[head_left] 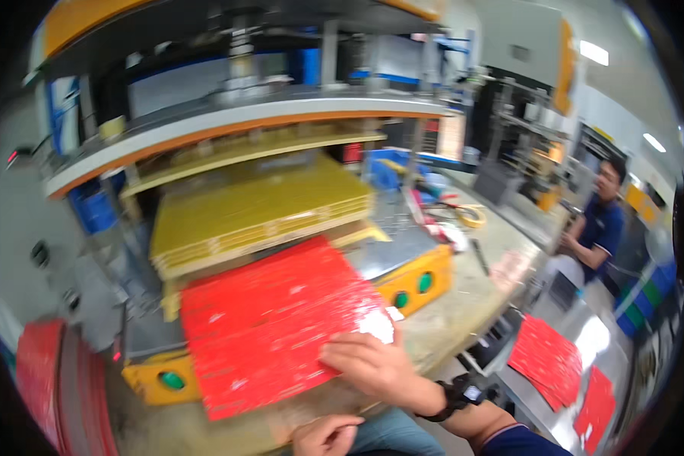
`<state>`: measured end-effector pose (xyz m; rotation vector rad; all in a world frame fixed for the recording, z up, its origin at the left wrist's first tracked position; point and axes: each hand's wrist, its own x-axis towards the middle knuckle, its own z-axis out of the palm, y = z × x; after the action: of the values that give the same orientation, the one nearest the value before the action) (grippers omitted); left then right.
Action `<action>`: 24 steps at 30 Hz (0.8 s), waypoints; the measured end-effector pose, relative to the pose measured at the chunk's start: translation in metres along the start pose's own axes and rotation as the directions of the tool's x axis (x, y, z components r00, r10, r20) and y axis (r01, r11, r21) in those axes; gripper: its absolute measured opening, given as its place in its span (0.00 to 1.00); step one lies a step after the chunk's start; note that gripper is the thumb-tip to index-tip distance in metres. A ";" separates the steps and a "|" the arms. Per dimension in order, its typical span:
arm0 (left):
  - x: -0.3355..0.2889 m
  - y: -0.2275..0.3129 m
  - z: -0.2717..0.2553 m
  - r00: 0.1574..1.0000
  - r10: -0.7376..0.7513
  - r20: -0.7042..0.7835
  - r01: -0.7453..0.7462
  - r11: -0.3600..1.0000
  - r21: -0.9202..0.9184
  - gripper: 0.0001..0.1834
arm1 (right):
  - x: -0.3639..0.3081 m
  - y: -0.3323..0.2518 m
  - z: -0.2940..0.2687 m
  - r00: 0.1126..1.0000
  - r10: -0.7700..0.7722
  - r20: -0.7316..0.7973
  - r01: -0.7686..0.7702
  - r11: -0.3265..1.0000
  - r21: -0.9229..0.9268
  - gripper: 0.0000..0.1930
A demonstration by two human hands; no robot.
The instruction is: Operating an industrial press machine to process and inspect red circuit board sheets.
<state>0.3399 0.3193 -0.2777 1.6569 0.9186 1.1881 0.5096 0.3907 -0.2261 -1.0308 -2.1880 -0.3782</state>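
Observation:
A square red sheet [266, 319] with a glossy, streaked surface lies tilted at the front of a press, its far edge by a yellow layered block [266, 205]. My right hand [372, 368], with a black watch on the wrist, rests on the sheet's near right part, its fingers stretched flat over the surface. Below the sheet's near edge, at the bottom of the view, is my left hand [327, 437]. Its fingers are curled closed, apart from the sheet; whether anything is in them is hidden. The picture is smeared by motion.
The press's upper plate [243, 121] hangs above the block. Yellow button boxes [414, 281] flank its front. Tape and tools [471, 216] lie right. More red sheets [543, 361] lie on a metal table; a red stack [61, 387] stands left. A person [596, 220] sits far right.

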 end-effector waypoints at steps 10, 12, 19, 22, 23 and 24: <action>-0.023 -0.006 -0.037 0.976 -0.212 -0.058 0.051 0.476 -0.878 0.26 | -0.006 0.011 -0.045 0.993 -0.118 -0.025 0.120 0.989 0.083 0.15; -0.033 0.001 -0.050 0.937 -0.350 -0.020 0.015 0.097 -0.995 0.28 | -0.017 0.012 -0.052 0.994 -0.105 0.007 0.105 0.994 0.021 0.14; -0.034 0.023 -0.056 0.897 -0.442 0.016 0.203 0.379 -0.903 0.26 | -0.043 0.012 -0.053 0.998 -0.039 0.055 0.036 0.997 0.062 0.15; -0.033 0.027 -0.054 0.877 -0.476 -0.067 0.205 0.496 -0.844 0.25 | -0.053 0.020 -0.062 0.997 0.066 0.038 -0.069 0.992 0.109 0.18; -0.034 0.027 -0.053 0.867 -0.492 -0.082 0.202 0.497 -0.844 0.25 | -0.058 0.023 -0.065 0.981 0.192 0.005 -0.191 0.973 0.130 0.20; -0.035 0.027 -0.053 0.855 -0.509 -0.097 0.200 0.497 -0.844 0.25 | -0.063 0.024 -0.065 0.956 0.278 -0.088 -0.256 0.945 0.202 0.21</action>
<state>0.2815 0.2902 -0.2547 0.4612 0.6848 1.3199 0.5861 0.3374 -0.2227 -1.1510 -1.9068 -0.1001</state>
